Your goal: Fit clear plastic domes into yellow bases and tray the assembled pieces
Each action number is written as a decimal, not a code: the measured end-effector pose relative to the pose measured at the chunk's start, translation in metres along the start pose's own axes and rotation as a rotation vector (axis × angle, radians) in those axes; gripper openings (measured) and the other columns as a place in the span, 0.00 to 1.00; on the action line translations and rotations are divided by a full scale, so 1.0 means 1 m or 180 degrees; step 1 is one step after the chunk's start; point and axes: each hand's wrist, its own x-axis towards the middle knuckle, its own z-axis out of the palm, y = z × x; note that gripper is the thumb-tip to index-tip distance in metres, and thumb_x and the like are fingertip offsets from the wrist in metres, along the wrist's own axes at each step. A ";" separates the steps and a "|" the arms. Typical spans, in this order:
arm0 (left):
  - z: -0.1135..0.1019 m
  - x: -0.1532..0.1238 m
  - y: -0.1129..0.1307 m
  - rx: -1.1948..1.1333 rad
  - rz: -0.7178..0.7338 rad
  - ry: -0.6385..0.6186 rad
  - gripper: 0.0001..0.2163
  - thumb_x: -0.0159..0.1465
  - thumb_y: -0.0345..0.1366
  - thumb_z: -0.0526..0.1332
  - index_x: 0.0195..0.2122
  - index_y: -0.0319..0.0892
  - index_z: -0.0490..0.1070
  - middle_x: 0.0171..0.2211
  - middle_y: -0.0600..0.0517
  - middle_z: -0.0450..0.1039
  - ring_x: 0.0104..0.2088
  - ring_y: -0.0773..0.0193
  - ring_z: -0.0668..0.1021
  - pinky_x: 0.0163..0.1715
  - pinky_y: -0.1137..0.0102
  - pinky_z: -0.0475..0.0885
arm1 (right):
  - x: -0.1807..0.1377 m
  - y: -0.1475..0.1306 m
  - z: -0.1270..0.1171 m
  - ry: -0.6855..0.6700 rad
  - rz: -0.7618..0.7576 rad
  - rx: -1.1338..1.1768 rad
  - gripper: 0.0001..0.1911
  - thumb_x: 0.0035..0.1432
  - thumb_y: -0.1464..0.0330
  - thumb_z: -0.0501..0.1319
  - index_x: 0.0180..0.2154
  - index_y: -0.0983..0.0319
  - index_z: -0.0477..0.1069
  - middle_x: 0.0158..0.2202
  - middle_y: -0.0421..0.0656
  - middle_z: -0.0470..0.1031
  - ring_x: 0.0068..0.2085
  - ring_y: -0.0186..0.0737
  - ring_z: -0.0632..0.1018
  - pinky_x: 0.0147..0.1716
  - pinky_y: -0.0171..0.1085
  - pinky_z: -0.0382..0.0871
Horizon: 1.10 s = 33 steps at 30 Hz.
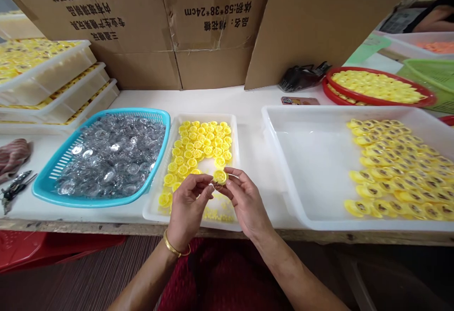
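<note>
"What's on your left, and how much of it is left over?"

"Stacked trays of yellow parts stand furthest left; nearer me is a turquoise basket, heaped with clear discs, so I'd judge that supply plentiful."

"And in front of you?"

"A narrow white tray; its yellow cups sit in rough rows at the far end and down the left side, while the near part is largely bare; I'd guess a good share is used up, with dozens left."

"Your fingers?"

"Both hands are busy with one yellow piece, held above that tray's near half; my left hand has thumb and forefinger pinched together at its lower left edge; my right hand grips the right side, thumb and forefinger only the piece's width apart; something small and dark shows beneath, too small to make out."

"What's done, then?"

"To my right is a large white tray; dark-centred yellow pieces lie in rows over its right half, and those look finished to me; the left half is bare, so I'd call that tray roughly half filled."
</note>
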 end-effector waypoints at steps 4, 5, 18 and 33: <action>0.004 0.008 0.007 -0.0175 -0.0243 -0.0010 0.09 0.55 0.36 0.66 0.36 0.39 0.74 0.30 0.50 0.74 0.29 0.66 0.76 0.29 0.72 0.74 | 0.000 0.004 -0.003 -0.0081 -0.0096 -0.0093 0.12 0.57 0.62 0.62 0.42 0.59 0.69 0.37 0.39 0.78 0.41 0.40 0.79 0.49 0.45 0.71; 0.005 0.010 0.008 -0.0134 -0.0232 0.0006 0.09 0.55 0.36 0.66 0.36 0.39 0.74 0.30 0.50 0.74 0.28 0.66 0.76 0.28 0.72 0.74 | 0.000 0.004 -0.003 -0.0105 -0.0126 -0.0133 0.12 0.57 0.62 0.62 0.42 0.58 0.69 0.38 0.40 0.78 0.41 0.40 0.79 0.49 0.45 0.71; 0.003 0.018 0.007 -0.0060 -0.0297 -0.0057 0.10 0.55 0.37 0.66 0.36 0.38 0.74 0.26 0.53 0.73 0.25 0.68 0.76 0.27 0.73 0.74 | 0.000 0.004 -0.002 -0.0150 -0.0199 -0.0327 0.16 0.53 0.62 0.66 0.42 0.58 0.68 0.42 0.42 0.78 0.43 0.41 0.78 0.48 0.45 0.72; 0.004 0.013 0.006 -0.0153 -0.0479 0.0016 0.09 0.56 0.38 0.66 0.34 0.38 0.75 0.28 0.52 0.75 0.25 0.68 0.77 0.27 0.73 0.74 | -0.001 0.005 -0.001 -0.0138 -0.0239 -0.0455 0.14 0.53 0.62 0.66 0.41 0.58 0.68 0.39 0.41 0.78 0.42 0.40 0.78 0.45 0.42 0.72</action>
